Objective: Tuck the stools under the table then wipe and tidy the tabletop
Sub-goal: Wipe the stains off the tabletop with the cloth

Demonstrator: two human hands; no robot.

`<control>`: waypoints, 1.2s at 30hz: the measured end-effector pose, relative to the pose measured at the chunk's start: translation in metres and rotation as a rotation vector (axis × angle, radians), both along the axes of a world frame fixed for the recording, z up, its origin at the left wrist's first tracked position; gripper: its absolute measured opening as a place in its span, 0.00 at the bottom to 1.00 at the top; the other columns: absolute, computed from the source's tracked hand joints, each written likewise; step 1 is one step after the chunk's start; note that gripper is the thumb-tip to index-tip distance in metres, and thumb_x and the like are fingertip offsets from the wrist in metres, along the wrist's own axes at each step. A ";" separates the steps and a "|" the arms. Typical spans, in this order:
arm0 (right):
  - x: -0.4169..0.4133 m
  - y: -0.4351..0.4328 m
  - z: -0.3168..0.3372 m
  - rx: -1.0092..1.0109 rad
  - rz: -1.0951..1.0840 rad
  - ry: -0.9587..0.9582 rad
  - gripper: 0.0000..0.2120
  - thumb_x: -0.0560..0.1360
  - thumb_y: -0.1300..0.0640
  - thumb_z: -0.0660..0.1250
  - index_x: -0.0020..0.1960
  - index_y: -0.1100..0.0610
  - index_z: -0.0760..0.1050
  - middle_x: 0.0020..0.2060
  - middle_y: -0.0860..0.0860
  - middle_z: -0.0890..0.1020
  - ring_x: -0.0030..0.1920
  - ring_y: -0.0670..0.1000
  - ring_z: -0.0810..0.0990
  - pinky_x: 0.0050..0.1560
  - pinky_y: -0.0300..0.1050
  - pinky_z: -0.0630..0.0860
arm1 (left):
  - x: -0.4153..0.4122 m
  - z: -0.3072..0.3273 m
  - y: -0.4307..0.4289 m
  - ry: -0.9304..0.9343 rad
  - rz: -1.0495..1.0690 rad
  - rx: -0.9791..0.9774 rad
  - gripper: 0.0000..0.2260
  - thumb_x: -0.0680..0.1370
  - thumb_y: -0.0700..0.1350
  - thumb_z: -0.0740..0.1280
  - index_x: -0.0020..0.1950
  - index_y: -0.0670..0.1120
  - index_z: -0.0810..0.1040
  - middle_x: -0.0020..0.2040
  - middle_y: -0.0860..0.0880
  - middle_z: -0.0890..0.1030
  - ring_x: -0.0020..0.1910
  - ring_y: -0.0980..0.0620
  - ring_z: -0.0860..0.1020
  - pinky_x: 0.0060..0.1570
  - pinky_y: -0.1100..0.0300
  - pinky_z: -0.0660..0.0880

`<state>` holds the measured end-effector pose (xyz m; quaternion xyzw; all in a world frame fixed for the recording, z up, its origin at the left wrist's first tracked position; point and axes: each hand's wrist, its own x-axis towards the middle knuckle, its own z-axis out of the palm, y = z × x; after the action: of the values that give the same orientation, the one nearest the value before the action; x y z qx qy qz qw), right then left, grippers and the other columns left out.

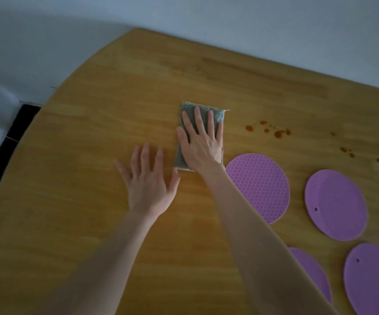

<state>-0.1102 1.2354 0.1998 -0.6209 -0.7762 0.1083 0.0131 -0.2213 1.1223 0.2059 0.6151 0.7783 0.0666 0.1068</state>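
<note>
A folded grey-green cloth (185, 151) lies on the wooden tabletop (93, 137). My right hand (201, 142) presses flat on the cloth with fingers spread, covering most of it. To the left of the cloth, my left hand (148, 178) rests flat on the bare wood, fingers apart, holding nothing. Brown spill spots (268, 129) dot the wood to the right of the cloth, and a second cluster of spots (352, 153) lies farther right. No stools are in view.
Several round purple silicone mats lie at the right: one (261, 185) beside my right forearm, one (335, 204) farther right, two more (372, 278) at the lower right. A white wall (184, 12) runs behind the table. Dark flooring (13, 133) shows past the left edge.
</note>
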 end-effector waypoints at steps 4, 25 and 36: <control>0.012 0.047 0.003 -0.056 -0.137 0.005 0.28 0.80 0.39 0.39 0.78 0.45 0.44 0.78 0.48 0.45 0.77 0.58 0.37 0.74 0.61 0.35 | 0.000 -0.006 0.001 0.043 -0.020 -0.010 0.30 0.76 0.64 0.50 0.72 0.47 0.64 0.73 0.40 0.63 0.73 0.39 0.57 0.67 0.29 0.47; 0.090 0.088 0.003 -0.052 -0.122 -0.074 0.29 0.79 0.37 0.39 0.78 0.44 0.42 0.78 0.48 0.43 0.77 0.56 0.38 0.74 0.60 0.35 | 0.016 0.003 0.009 0.026 0.034 -0.029 0.33 0.74 0.66 0.52 0.70 0.45 0.67 0.71 0.38 0.64 0.71 0.36 0.59 0.65 0.27 0.49; 0.172 0.087 -0.003 -0.020 -0.126 -0.074 0.30 0.78 0.35 0.37 0.78 0.44 0.43 0.78 0.47 0.45 0.77 0.56 0.38 0.74 0.57 0.34 | 0.112 -0.002 0.047 0.037 -0.052 -0.040 0.35 0.75 0.69 0.45 0.74 0.49 0.61 0.75 0.39 0.60 0.74 0.37 0.53 0.66 0.28 0.43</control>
<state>0.0618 1.3221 0.1964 -0.6723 -0.7344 0.0919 -0.0150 -0.1093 1.1689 0.2037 0.6340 0.7651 0.0370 0.1065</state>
